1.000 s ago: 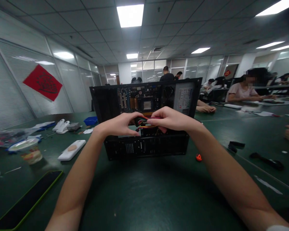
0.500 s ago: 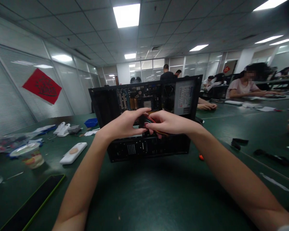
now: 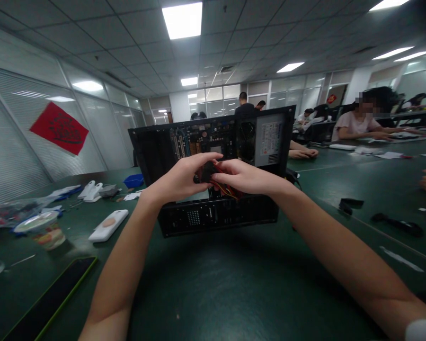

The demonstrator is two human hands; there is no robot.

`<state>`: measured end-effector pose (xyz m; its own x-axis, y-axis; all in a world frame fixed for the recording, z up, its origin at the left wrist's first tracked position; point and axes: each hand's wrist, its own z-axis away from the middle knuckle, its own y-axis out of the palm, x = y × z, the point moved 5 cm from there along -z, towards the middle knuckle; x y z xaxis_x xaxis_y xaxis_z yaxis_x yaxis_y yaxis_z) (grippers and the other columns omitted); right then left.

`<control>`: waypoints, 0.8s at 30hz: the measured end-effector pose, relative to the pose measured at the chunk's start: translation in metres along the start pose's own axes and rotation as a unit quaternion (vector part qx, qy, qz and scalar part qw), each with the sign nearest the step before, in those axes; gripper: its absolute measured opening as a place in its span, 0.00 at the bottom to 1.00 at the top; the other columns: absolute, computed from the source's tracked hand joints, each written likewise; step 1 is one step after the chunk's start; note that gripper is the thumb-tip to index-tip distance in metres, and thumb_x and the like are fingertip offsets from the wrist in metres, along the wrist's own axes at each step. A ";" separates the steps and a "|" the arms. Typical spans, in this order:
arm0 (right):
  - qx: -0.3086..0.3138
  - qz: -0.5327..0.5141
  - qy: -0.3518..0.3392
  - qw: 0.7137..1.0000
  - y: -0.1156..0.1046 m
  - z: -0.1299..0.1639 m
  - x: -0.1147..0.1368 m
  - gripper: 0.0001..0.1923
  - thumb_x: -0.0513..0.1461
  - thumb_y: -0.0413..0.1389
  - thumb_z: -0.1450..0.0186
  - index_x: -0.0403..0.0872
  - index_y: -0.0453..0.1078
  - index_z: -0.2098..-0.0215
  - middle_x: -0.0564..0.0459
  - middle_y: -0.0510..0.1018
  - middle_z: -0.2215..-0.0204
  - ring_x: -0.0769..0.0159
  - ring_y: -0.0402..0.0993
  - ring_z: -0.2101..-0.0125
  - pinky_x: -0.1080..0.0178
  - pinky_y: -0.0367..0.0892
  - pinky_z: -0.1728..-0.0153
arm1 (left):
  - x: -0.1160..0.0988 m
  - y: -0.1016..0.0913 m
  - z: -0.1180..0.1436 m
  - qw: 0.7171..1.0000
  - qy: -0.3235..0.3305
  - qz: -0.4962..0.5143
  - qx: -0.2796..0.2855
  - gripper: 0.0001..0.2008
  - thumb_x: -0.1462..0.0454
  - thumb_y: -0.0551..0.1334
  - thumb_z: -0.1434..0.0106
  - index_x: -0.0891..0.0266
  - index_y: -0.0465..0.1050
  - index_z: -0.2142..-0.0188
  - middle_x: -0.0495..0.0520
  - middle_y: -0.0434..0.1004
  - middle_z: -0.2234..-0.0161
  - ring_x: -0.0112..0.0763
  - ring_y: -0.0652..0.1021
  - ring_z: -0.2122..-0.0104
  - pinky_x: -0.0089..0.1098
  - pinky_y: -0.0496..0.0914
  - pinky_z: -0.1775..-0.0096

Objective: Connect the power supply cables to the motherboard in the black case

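Across the middle of the frame, the case has its open side toward us, likely for easier reach. Our left hand curves round a dark plug, perhaps steadying it; whether it grips, we cannot tell. Beside it, wires sit pinched in our right hand. Both hands hide the plug's end.

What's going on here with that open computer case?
A person has both bare hands at an open computer case on a green table. The right hand holds coloured cables; the left hand curves around a dark part beside them, though whether it grips that is unclear. The motherboard and power supply show inside the case.
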<state>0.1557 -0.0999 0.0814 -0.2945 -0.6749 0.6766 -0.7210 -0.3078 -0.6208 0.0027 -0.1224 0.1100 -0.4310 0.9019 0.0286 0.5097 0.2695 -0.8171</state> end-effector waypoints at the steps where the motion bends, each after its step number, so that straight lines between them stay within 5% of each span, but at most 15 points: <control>1: -0.003 0.012 0.000 1.000 0.000 -0.001 -0.002 0.11 0.42 0.54 0.29 0.43 0.73 0.65 0.52 0.78 0.71 0.68 0.72 0.71 0.66 0.67 0.70 | 0.000 0.001 0.000 1.000 -0.002 0.006 0.002 0.32 0.65 0.68 0.37 0.59 0.66 0.34 0.61 0.76 0.41 0.44 0.78 0.44 0.42 0.74 0.43; 11: -0.036 -0.034 -0.006 0.999 -0.002 -0.009 -0.011 0.11 0.40 0.53 0.31 0.43 0.76 0.64 0.51 0.79 0.70 0.66 0.73 0.71 0.63 0.67 0.68 | 0.003 0.003 0.002 0.998 -0.036 0.047 0.013 0.31 0.66 0.67 0.37 0.59 0.66 0.35 0.61 0.77 0.45 0.33 0.79 0.61 0.34 0.76 0.58; 24: -0.013 -0.009 0.011 1.000 0.014 -0.008 -0.012 0.09 0.40 0.57 0.33 0.46 0.69 0.70 0.56 0.72 0.79 0.70 0.65 0.79 0.66 0.59 0.78 | -0.005 0.004 -0.001 0.999 -0.033 0.003 0.019 0.29 0.68 0.66 0.38 0.62 0.68 0.37 0.62 0.78 0.44 0.41 0.80 0.50 0.39 0.75 0.48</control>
<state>0.1438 -0.0906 0.0682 -0.2954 -0.6548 0.6957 -0.7419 -0.3015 -0.5988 0.0073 -0.1259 0.1073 -0.4765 0.8791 -0.0138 0.4843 0.2493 -0.8386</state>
